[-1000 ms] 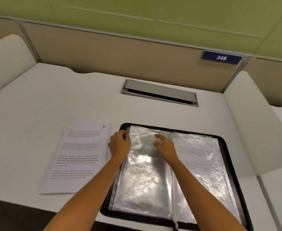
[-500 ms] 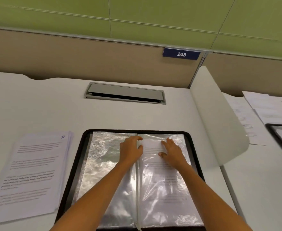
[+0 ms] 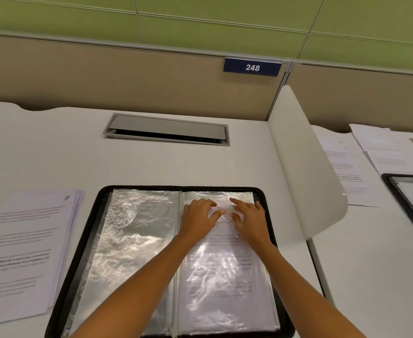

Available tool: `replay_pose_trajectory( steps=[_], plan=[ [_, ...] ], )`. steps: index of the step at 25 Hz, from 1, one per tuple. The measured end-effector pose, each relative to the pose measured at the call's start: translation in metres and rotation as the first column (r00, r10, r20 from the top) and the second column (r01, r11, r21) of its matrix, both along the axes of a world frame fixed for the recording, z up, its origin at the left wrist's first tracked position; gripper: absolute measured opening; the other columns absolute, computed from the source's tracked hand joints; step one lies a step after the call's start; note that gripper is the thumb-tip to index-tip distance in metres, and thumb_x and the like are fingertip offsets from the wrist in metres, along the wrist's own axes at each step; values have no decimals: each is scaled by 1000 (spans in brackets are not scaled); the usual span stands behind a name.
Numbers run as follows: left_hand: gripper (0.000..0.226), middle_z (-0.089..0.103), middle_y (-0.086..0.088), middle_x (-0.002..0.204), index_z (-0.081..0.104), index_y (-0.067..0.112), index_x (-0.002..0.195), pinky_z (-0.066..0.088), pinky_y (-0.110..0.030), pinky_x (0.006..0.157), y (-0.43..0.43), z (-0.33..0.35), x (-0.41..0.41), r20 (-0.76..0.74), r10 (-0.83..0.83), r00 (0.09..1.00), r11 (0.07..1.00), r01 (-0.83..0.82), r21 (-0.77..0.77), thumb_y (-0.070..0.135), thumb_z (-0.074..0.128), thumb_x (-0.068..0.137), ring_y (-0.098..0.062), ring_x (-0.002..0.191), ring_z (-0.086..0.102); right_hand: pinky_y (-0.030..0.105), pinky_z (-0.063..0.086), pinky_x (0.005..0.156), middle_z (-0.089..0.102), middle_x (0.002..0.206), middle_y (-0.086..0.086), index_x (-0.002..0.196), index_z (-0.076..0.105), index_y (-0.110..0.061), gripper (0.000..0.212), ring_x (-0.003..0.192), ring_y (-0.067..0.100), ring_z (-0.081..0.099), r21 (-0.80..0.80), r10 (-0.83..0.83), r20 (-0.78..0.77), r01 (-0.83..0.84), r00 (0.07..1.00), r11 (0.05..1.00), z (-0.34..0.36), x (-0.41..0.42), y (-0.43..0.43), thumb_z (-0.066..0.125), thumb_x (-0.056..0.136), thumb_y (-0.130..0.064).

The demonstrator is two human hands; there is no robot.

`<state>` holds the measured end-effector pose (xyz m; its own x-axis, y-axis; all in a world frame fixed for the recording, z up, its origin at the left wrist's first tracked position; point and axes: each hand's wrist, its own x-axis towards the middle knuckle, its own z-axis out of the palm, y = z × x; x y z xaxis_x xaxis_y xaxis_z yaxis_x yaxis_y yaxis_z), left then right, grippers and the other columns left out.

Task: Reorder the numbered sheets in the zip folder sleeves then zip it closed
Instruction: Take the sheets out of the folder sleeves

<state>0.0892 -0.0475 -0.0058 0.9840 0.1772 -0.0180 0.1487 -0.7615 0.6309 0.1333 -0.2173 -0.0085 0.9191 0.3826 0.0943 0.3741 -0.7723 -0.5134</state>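
A person's left grip (image 3: pixel 198 219) pinches bunched plastic at the mouth of the right-hand sleeve (image 3: pixel 227 301), thumb against curled fingers. The right grip (image 3: pixel 251 219) brackets the same bunch between forefinger and thumb, though it cannot be told whether it has closed on plastic or paper. A printed sheet (image 3: pixel 225 241) lies inside that sleeve, its top edge hidden under both hands. The left-hand sleeve (image 3: pixel 137 240) looks empty and crinkled. The black zip folder (image 3: pixel 95 223) lies open flat on the white worktop (image 3: pixel 54 152). A stack of sheets (image 3: pixel 25 240) sits just beside it to the left, with a handwritten number in the top corner too blurred to read with confidence. The step in hand appears to be working one sheet through the sleeve's top opening, though whether out or in is unclear. The next move likely calls for parting plastic from paper. One grip would pin the sleeve while the other slides the sheet straight along it, without buckling.
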Motion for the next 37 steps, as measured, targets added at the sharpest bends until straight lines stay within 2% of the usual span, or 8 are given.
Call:
replay_pose_trajectory(
  steps=[4,7,13,17,22,29,33,37],
  plan=[
    [52,71,5,97,61,23,111,56,-36,80,-10,12,10,-164,197,967,923,-239,-303,66,59,81,-16,86,68,16,50,88,73,104,-6,135,50,-27,43,100,3,67,486,135,-378,72,916,871,24,-30,14,62,94,-28],
    [25,71,-2,90,63,18,104,55,-32,70,3,15,15,-176,282,943,875,-328,-355,32,68,84,-20,78,67,29,57,83,75,96,4,127,57,-20,29,91,19,72,659,159,-469,224,869,718,26,-21,14,54,98,-16],
    [12,66,0,84,66,15,96,42,-24,59,76,25,1,-182,402,897,821,-442,-361,19,63,85,-13,72,60,27,50,84,69,113,3,124,62,-16,32,100,20,66,168,-102,-196,136,975,976,10,20,-4,61,93,-24],
    [5,67,-4,77,67,12,82,44,-28,65,147,24,-19,-312,432,846,839,-504,-204,16,65,80,-20,75,62,34,30,111,40,151,7,143,43,-15,58,140,24,35,-139,-41,-87,28,995,990,-12,30,-18,60,93,-38],
    [12,72,-8,79,70,14,85,51,-31,70,206,23,-39,-439,406,802,874,-481,-70,10,65,75,-30,76,68,42,19,119,34,154,6,146,36,-14,64,147,23,21,-260,-25,-17,19,1000,966,-25,30,-21,52,94,-48],
    [25,66,-10,106,62,15,116,41,-47,88,184,28,-29,106,535,838,790,-541,289,19,56,92,-32,102,58,48,41,102,60,126,18,135,55,-13,51,123,38,50,-176,-71,95,87,993,981,-5,20,0,69,86,-13],
    [28,63,-7,111,62,17,116,39,-47,90,151,28,-18,349,362,864,815,-475,331,21,60,89,-28,105,54,42,44,90,66,114,12,131,58,-15,44,112,33,50,-224,-118,84,134,989,965,5,36,4,63,88,-12],
    [27,62,1,115,61,22,118,35,-42,98,115,29,-3,324,102,941,916,-216,339,24,57,92,-20,109,53,40,49,76,69,93,9,111,67,-12,23,99,26,52,-151,-133,19,134,991,979,18,51,6,55,93,-9]
  ],
)
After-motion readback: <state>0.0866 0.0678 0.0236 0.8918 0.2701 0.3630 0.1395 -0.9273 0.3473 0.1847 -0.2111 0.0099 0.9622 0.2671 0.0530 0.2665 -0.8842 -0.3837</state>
